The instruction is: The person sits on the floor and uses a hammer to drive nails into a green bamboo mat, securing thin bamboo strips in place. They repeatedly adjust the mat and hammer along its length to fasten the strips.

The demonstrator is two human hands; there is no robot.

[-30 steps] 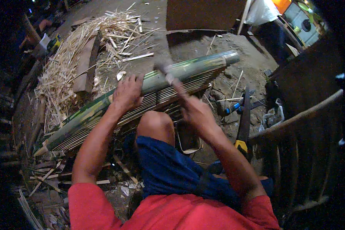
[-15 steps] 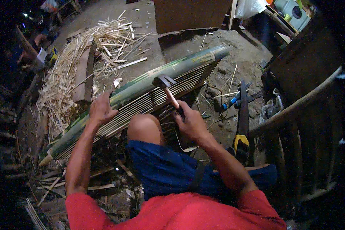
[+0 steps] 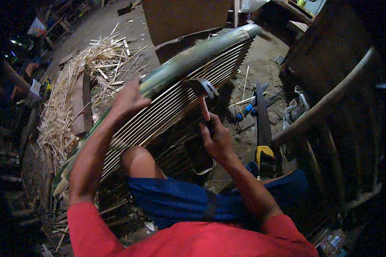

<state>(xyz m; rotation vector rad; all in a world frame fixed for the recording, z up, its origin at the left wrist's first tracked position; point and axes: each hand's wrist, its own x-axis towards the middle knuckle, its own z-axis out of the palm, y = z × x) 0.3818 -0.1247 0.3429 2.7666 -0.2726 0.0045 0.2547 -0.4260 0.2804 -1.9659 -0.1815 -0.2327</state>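
Observation:
A thick green bamboo pole slants across in front of me, from near left to far right. Along its near side runs a row of thin pale bamboo slats. My left hand is closed over the pole near its middle, the fingers partly out of sight behind it. In my right hand is a claw hammer, gripped by its handle. Its metal head hangs in front of the slats, nearer to me than the pole; whether it touches them I cannot tell. My bare knee is close to the slats' lower edge.
A heap of bamboo strips and shavings with a wooden block lies at left. At right are a yellow-handled saw, a blue-handled tool, a plastic bag and a wooden rail. A brown board stands behind.
The hammer has come off the pole, toward me and to the right. The slatted side has turned to face me more, and the pole's right end sits higher in view. The view has also shifted.

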